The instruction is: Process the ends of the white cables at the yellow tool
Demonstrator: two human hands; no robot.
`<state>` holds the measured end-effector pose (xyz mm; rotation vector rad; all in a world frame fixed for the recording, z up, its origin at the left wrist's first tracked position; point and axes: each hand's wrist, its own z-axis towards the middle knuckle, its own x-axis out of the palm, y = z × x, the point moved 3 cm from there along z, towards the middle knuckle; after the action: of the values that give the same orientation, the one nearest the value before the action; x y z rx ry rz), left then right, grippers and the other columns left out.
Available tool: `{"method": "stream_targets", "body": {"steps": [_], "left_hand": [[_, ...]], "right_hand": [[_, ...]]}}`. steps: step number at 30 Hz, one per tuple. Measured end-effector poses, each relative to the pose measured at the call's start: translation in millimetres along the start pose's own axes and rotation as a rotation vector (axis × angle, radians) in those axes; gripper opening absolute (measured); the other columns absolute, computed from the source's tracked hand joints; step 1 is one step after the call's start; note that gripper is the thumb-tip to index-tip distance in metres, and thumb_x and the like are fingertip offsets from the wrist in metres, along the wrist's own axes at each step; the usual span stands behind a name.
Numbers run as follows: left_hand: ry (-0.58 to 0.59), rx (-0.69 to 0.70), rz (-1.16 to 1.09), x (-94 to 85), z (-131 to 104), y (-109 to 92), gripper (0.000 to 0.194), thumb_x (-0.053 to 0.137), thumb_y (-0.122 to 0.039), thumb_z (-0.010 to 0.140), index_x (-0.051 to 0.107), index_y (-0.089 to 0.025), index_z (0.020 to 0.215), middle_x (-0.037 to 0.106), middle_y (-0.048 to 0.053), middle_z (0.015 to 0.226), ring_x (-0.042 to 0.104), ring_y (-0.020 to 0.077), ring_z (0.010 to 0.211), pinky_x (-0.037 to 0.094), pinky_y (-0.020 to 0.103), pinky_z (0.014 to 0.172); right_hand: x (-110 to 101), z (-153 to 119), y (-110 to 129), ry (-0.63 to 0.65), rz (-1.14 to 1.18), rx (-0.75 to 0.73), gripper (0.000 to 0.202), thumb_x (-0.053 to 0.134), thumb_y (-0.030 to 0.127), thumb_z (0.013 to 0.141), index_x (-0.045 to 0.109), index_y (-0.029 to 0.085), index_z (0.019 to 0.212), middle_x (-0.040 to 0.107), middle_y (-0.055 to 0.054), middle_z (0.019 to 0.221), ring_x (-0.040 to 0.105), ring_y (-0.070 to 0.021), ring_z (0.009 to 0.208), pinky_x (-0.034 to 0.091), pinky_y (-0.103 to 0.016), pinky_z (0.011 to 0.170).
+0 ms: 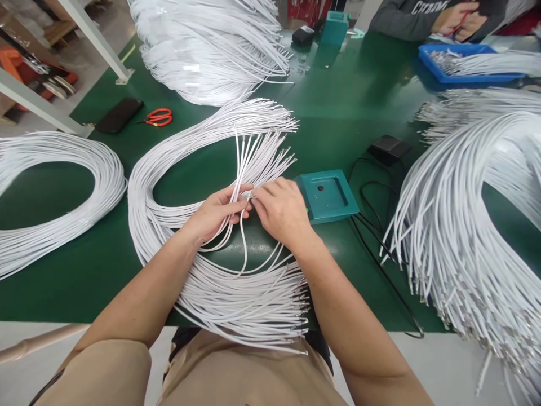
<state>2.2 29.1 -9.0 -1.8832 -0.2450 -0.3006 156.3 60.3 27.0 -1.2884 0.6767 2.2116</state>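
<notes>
A looped bundle of white cables lies on the green table in front of me, its cut ends fanning to the right. My left hand is closed on several white cables that stick up between thumb and fingers. Close against it, my right hand pinches at a cable end near the left fingertips; the exact tip is hidden by the fingers. Just right of my right hand sits a teal device with a square recessed top and black leads.
More white cable bundles lie at the left, top and right. Red-handled scissors and a black phone are at the back left. A blue tray stands near another person's hands. A black box trails wires.
</notes>
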Motion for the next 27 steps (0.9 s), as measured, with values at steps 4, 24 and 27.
{"method": "stream_targets", "body": {"steps": [4,24,27], "left_hand": [[-0.021,0.07,0.132,-1.3,2,2,0.045,0.076,-0.027,0.073,0.062,-0.018,0.115,0.064,0.002,0.081,0.063,0.0107,0.069,0.04,0.016,0.049],[-0.039,0.225,0.379,0.0,4,5,0.048,0.078,-0.029,0.069,0.065,-0.015,0.113,0.064,0.0,0.079,0.068,0.0165,0.073,0.05,0.023,0.058],[-0.045,0.26,0.392,1.5,2,4,0.048,0.079,-0.029,0.068,0.067,-0.016,0.113,0.067,0.002,0.084,0.065,0.0152,0.071,0.05,0.024,0.058]], "right_hand": [[-1,-2,-18,0.09,-0.08,0.091,0.021,0.044,0.013,0.089,0.065,0.016,0.091,0.07,-0.009,0.087,0.053,-0.0246,0.09,0.027,-0.044,0.102],[-5,0,-14,0.028,0.097,0.134,0.021,0.046,0.019,0.091,0.066,0.018,0.099,0.064,-0.009,0.119,0.05,-0.0247,0.117,0.018,-0.048,0.115],[-3,1,-7,0.011,0.212,0.16,0.026,0.05,0.038,0.093,0.067,0.018,0.1,0.061,-0.01,0.127,0.047,-0.0258,0.125,0.019,-0.05,0.115]]}}
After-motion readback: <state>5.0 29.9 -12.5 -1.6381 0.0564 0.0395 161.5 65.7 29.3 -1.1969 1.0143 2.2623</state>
